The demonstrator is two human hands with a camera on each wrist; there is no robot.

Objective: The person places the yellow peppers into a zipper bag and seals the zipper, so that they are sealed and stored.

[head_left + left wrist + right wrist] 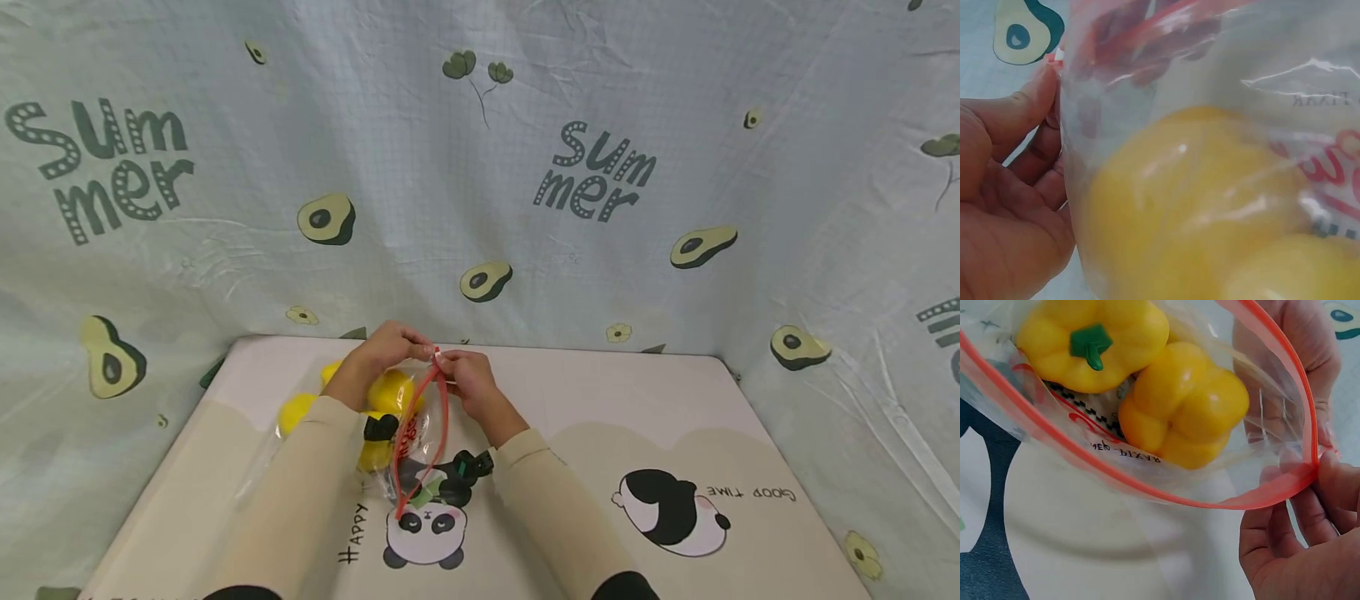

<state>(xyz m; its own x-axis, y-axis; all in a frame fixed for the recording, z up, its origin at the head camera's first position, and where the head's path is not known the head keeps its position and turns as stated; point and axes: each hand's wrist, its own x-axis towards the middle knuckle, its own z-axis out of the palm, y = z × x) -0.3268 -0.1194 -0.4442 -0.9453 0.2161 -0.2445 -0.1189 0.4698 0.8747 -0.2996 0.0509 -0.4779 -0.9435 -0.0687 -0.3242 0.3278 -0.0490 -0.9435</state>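
Observation:
A clear zip bag (1229, 503) with a red zip edge holds several yellow bell peppers (1185, 406), one showing a green stem. Its mouth gapes as a long loop in the head view. My left hand (386, 354) pinches the far end of the zip, beside a small white and red slider (437, 357). From the other side, my right hand (468, 379) pinches the same corner between thumb and fingers. The fingertips of both hands meet there. Through the plastic in the left wrist view, a yellow pepper (1191, 200) looks blurred.
The bag lies over a pale table (570, 400) printed with pandas and lettering. A printed cloth (420, 167) with avocados hangs behind the table's far edge. A printed dog-like figure (671, 512) lies to the right of my right sleeve.

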